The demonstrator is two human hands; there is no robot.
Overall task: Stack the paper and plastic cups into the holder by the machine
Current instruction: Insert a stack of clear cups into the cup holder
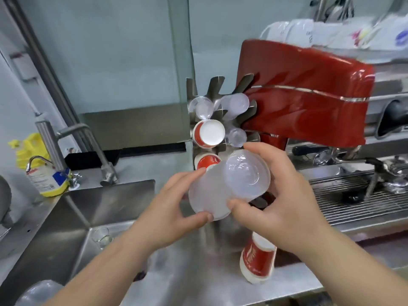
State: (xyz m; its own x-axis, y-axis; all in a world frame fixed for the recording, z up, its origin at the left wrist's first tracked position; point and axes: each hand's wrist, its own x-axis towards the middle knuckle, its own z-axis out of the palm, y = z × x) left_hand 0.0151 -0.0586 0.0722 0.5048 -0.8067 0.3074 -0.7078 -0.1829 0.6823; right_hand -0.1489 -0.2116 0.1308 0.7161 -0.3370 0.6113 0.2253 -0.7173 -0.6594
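Holding two translucent plastic cups (229, 186) at frame centre, we pinch one in our left hand (174, 208) and one in our right hand (271, 202), just below the grey metal cup holder (220, 115). They look light, thin and crushable, so we grip the rims gently.

Two hands at centre: left hand (176, 202), right hand (271, 202). One plastic cup stack (229, 184) between them. Three red paper cup stacks: 11 o'clock (208, 133), centre (206, 161), 5 o'clock (257, 259). One holder (218, 85), one red machine (304, 89).
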